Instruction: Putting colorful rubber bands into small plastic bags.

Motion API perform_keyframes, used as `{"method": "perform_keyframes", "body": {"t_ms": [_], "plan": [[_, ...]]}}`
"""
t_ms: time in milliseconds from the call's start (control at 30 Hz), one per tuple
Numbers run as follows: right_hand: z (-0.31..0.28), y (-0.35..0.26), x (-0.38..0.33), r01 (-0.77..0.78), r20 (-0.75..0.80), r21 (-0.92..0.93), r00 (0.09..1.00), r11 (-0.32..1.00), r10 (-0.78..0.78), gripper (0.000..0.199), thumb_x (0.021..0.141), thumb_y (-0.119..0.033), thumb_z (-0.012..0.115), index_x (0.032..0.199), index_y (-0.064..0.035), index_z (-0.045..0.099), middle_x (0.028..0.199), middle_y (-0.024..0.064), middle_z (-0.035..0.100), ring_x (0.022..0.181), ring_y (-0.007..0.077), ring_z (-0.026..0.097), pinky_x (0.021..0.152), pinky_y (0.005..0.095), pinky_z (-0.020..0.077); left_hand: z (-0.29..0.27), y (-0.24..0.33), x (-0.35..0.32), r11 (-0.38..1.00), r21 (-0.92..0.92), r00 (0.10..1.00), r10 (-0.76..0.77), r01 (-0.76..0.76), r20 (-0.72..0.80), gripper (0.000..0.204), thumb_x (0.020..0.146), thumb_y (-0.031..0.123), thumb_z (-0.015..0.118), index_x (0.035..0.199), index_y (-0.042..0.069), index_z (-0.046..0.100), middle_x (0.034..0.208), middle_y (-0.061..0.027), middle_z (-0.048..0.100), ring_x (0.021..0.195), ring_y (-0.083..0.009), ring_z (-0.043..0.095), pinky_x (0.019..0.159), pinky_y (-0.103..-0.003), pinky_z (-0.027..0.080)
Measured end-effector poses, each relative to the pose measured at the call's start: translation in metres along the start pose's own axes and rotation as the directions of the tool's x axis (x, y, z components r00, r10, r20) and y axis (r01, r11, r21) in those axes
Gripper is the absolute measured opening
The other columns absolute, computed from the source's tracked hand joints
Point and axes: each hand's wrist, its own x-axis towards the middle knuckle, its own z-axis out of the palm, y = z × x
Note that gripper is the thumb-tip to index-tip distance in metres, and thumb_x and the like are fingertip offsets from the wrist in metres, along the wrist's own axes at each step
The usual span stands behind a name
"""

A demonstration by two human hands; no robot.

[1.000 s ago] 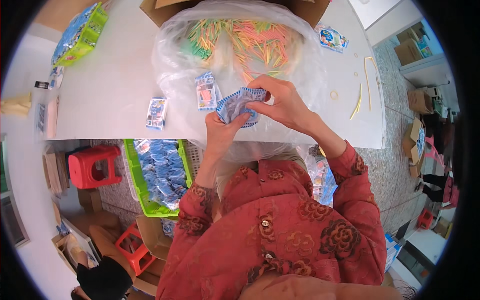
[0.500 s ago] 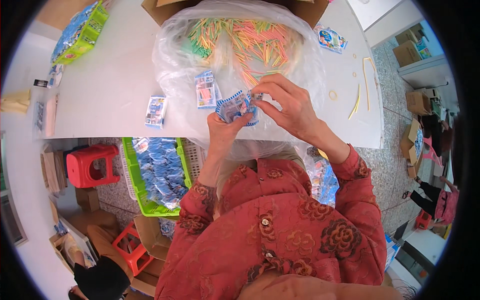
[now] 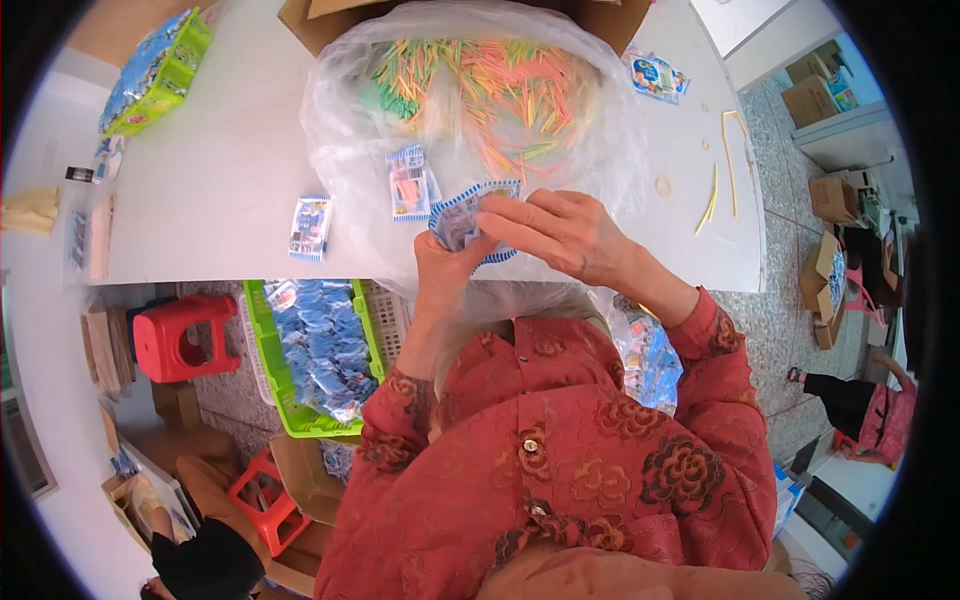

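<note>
Over the near part of the table I hold a small blue-and-white plastic packet (image 3: 458,218). My left hand (image 3: 447,258) grips its lower left side, thumb across the front. My right hand (image 3: 570,235) is bent over the packet's right part, fingers closed against it; whether they pinch anything else is hidden. Just beyond lies a clear plastic bag (image 3: 335,120) spread open, with many thin pink, yellow and green sticks (image 3: 530,85) in it. Another packet (image 3: 408,183), pink sticks showing through, rests on the bag's near left edge. Further left a similar packet (image 3: 311,227) lies on the table.
A cardboard box (image 3: 300,25) stands behind the bag. Green baskets of packets are at far left (image 3: 180,75) and below the table edge (image 3: 375,335). Rubber bands (image 3: 663,187) and yellow strips (image 3: 709,205) lie right. Red stools (image 3: 185,335) stand left; other people are at the sides.
My right hand has turned and come down over the packet's right side, its fingers now lying across the front instead of pinching the top right corner.
</note>
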Motion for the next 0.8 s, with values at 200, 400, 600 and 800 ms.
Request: {"method": "perform_keyframes", "body": {"t_ms": [200,400,600,800], "plan": [[0.005,0.0,-0.013,-0.351,0.062,0.24,0.936,0.905,0.347,0.027,0.071,-0.006,0.065,0.096,-0.0044,0.057,0.094,0.0089,0.06,0.068,0.0209,0.058,0.057,0.0311,0.0476,0.005,0.002,-0.005,0.997,0.071,1.0,-0.001,0.003,-0.026,0.022,0.073,-0.002,0.068,0.094,-0.002,0.063,0.084,-0.0024,0.064,0.073,-0.0086,0.059,0.066,-0.023,0.049],[0.009,-0.001,-0.01,-0.28,0.097,0.208,0.959,0.937,0.265,0.019,0.071,-0.01,0.066,0.086,-0.0059,0.055,0.086,0.006,0.057,0.073,0.0211,0.058,0.058,0.0327,0.0473,0.001,-0.01,-0.01,0.979,0.2,0.999,0.022,-0.029,0.034,0.019,0.073,0.0,0.068,0.091,-0.002,0.063,0.082,-0.0006,0.063,0.071,-0.0063,0.057,0.064,-0.021,0.047],[0.011,-0.006,-0.006,-0.183,0.185,0.016,0.967,0.983,0.177,0.016,0.067,-0.008,0.06,0.081,-0.0065,0.053,0.078,0.004,0.051,0.075,0.0206,0.055,0.059,0.0315,0.0473,0.0,-0.01,-0.012,0.971,0.237,0.997,-0.006,-0.013,0.076,0.013,0.074,0.001,0.068,0.086,-0.001,0.063,0.079,0.0005,0.062,0.07,-0.0049,0.055,0.061,-0.02,0.045],[0.015,-0.013,0.002,-0.177,0.154,0.058,0.974,0.982,0.167,0.014,0.067,-0.01,0.06,0.078,-0.0073,0.051,0.077,0.0039,0.049,0.076,0.0189,0.053,0.06,0.0309,0.047,-0.008,-0.015,-0.013,0.953,0.298,0.998,0.056,-0.06,0.021,0.011,0.074,-0.001,0.065,0.085,0.0,0.062,0.078,0.0001,0.061,0.068,-0.0053,0.055,0.059,-0.02,0.044]]}}
